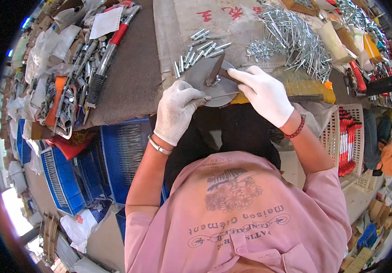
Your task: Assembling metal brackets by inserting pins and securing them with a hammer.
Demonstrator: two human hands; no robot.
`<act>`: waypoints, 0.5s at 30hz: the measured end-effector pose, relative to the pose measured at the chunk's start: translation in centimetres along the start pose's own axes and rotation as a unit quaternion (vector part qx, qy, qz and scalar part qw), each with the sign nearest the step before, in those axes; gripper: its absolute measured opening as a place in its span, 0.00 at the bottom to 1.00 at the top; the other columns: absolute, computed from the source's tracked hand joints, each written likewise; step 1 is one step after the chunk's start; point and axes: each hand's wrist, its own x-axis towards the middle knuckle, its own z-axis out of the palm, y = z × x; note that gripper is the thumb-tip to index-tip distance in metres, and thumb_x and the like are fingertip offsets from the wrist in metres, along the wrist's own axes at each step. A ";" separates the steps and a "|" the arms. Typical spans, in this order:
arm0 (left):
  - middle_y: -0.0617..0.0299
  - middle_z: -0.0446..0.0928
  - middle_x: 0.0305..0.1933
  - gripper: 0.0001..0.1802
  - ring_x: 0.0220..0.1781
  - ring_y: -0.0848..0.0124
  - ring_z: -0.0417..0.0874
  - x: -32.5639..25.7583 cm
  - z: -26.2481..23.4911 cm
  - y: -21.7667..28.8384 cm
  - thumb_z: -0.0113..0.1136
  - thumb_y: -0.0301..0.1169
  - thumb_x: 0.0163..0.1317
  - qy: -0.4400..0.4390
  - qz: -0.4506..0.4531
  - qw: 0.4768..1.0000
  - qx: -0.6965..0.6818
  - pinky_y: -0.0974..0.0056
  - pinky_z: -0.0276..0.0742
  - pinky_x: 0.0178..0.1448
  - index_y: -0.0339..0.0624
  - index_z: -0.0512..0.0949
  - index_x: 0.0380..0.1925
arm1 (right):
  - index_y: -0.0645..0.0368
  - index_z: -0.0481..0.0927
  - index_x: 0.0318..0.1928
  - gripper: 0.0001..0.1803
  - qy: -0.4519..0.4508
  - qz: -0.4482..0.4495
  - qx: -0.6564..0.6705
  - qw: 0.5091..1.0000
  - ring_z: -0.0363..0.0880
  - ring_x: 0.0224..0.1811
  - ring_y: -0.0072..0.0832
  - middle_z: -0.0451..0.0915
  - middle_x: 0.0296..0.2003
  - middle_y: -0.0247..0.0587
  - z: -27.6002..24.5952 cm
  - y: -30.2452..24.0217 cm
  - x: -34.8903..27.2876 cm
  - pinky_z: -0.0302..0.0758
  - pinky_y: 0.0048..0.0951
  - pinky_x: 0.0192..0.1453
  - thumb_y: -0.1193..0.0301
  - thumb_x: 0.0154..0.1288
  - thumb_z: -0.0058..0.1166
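My left hand [177,108], in a white knit glove, pinches a thin metal rod [224,95] over the near edge of a round grey metal plate [228,86]. The rod points right, and a short thicker bit shows at my fingertips. My gloved right hand [266,93] is closed round the handle of a hammer [215,69]. The dark hammer head stands over the plate, close to a small metal fitting [212,82] at its middle. Just beyond the plate lie several short shiny metal tubes [200,53].
A large heap of thin metal pins [296,41] lies at the back right, beside a yellow-taped edge [307,92]. Tools and metal parts [82,68] crowd the left. Below are blue bins [125,150] with metal rods and a white crate [353,141] of red-handled items.
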 end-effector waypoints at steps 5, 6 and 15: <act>0.57 0.81 0.34 0.09 0.39 0.55 0.85 -0.5 0.4 -0.8 0.78 0.25 0.50 -0.008 -0.019 0.999 -0.028 0.55 0.80 0.45 0.43 0.89 0.32 | 0.51 0.83 0.40 0.11 -0.003 -0.054 -0.094 0.994 0.83 0.43 0.42 0.81 0.38 0.39 0.6 -2.4 -0.9 0.80 0.41 0.44 0.66 0.60 0.71; 0.57 0.81 0.34 0.09 0.39 0.55 0.85 -0.6 0.4 -0.8 0.78 0.25 0.50 -0.007 -0.021 0.999 -0.028 0.55 0.80 0.45 0.43 0.89 0.32 | 0.51 0.83 0.39 0.10 -0.010 -0.026 -0.080 0.996 0.84 0.41 0.42 0.81 0.36 0.40 1.0 -3.0 -1.4 0.80 0.42 0.43 0.66 0.61 0.71; 0.56 0.86 0.38 0.26 0.31 0.72 0.82 -4.0 2.6 2.3 0.64 0.18 0.68 0.108 -0.150 0.980 -0.077 0.66 0.79 0.39 0.37 0.79 0.67 | 0.63 0.85 0.48 0.10 -0.190 0.200 0.266 0.924 0.83 0.32 0.21 0.85 0.31 0.37 2.7 -4.6 -3.7 0.80 0.28 0.40 0.74 0.69 0.63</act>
